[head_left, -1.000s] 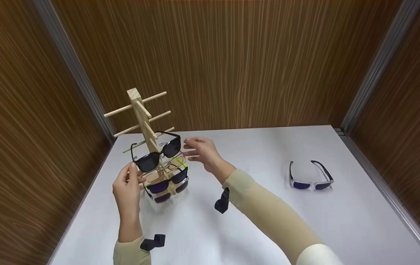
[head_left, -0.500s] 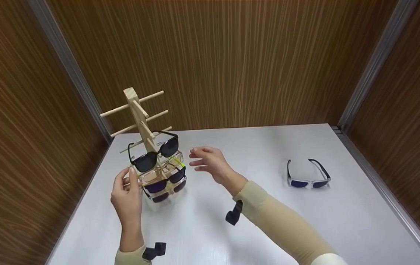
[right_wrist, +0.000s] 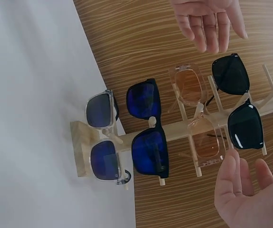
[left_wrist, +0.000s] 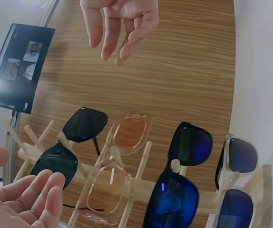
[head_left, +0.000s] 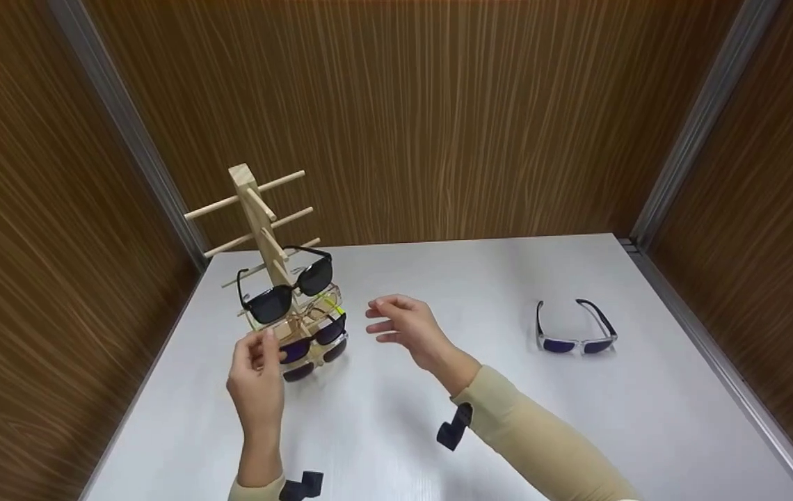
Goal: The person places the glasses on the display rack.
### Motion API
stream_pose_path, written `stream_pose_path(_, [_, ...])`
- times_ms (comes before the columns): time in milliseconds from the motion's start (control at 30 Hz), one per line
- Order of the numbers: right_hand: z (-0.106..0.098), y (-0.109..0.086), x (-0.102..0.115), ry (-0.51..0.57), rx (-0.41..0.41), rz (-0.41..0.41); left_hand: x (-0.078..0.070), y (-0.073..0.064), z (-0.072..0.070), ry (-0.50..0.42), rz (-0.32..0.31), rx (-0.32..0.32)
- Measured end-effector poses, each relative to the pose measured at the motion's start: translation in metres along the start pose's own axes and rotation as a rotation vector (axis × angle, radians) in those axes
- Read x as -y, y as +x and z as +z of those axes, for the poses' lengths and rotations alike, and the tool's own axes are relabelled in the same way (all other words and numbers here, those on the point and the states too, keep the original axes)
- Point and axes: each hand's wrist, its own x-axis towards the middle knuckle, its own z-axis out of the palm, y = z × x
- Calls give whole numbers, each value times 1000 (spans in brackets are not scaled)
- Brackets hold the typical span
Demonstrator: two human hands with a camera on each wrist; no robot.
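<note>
From my feed, the black sunglasses (head_left: 273, 305) sit on the wooden display stand (head_left: 259, 221), topmost of four pairs, with bare wooden pegs rising above them. Both hands are empty, I can see that much. The left hand (head_left: 257, 383) is beside the lower left of the stand, fingers loosely bent and spread a little; the right wrist camera gives me a gap between its fingertips and the black frame. The right hand (head_left: 410, 330) hangs over the counter (head_left: 466, 278) to the right of the stand, fingers relaxed and parted, and the left wrist camera shows it apart from every pair.

Under the black pair I count downwards: the translucent pink-framed glasses (right_wrist: 190, 86) with peach lenses, the black-framed sunglasses with blue lenses (right_wrist: 148, 151), then the clear-framed sunglasses (right_wrist: 103, 159) nearest the stand's base. Well off to the right on my head view, another pair of sunglasses (head_left: 560, 346), clear-fronted with dark temples, lies unfolded on the counter, lenses towards me. Wood-grain panels (head_left: 438, 125) wall the place in.
</note>
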Motion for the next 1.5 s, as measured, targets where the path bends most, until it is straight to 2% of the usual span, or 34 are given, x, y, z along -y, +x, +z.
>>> stream_pose_path(167, [-7,-5,-13,20,0,17,6,-8,7,-26,-8,47])
stream_pose_path(333, [-15,-10,-22,40,-6,18,11,-18,15,-93,-51,96])
stream_pose_path(467, [-23,-16,-29,69,-21,23,17,-28,24,-136,-93,165])
stream_pose_path(600, [-33,-22,-39,82,-30,27,25,-39,33,-127,-127,220])
stream_pose_path(767, [-47,-26,-53,91,-45,31,33,-50,45,-132,-148,242])
stream_pose_path(933, [-62,-31,-68,106,-85,78,40,-64,61,-157,-184,275])
stream_pose_path(1167, [-78,-39,-83,113,-129,104,51,-83,79,-165,-265,339])
stream_pose_path(1233, [-81,-42,-86,114,-136,109,44,-87,80,-164,-295,352])
stream_pose_path(1400, [-92,-51,-88,132,-151,120,50,-95,90,-156,-347,385])
stream_pose_path(1467, [-98,-54,-90,146,-160,121,62,-98,97,-161,-357,399])
stream_pose_path(1500, [-101,-54,-93,160,-173,122,63,-100,99,-168,-361,405])
